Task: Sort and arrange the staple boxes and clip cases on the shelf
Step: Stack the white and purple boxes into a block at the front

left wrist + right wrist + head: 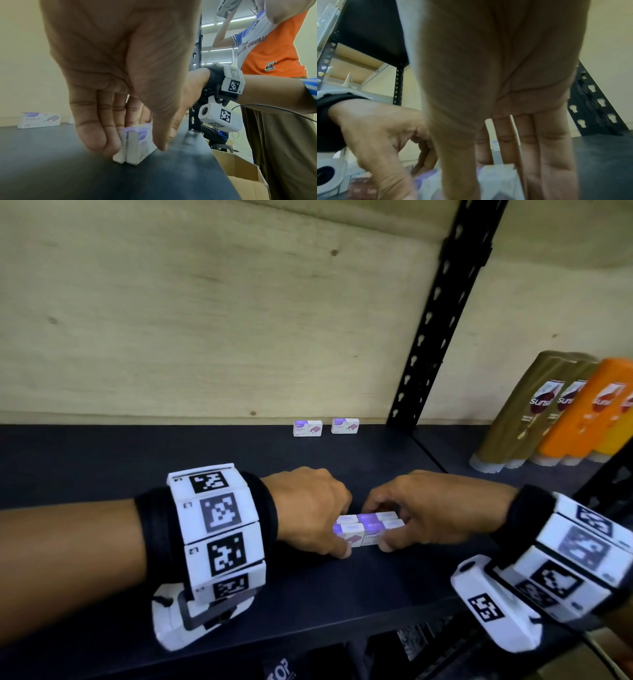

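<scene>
plywood back wall [205, 320] | black slotted upright [435, 330] | dark shelf board [102, 457] | ceiling strip lights [217, 50]

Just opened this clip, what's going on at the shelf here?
A person is arranging small staple boxes on a dark shelf. Both hands meet over a tight cluster of boxes near the shelf's front: the left hand pinches one end, the right hand pinches the other, pressing them together. The cluster stands on the shelf. Two more staple boxes stand apart by the back wall. Shampoo bottles stand in the next bay, untouched.
</scene>
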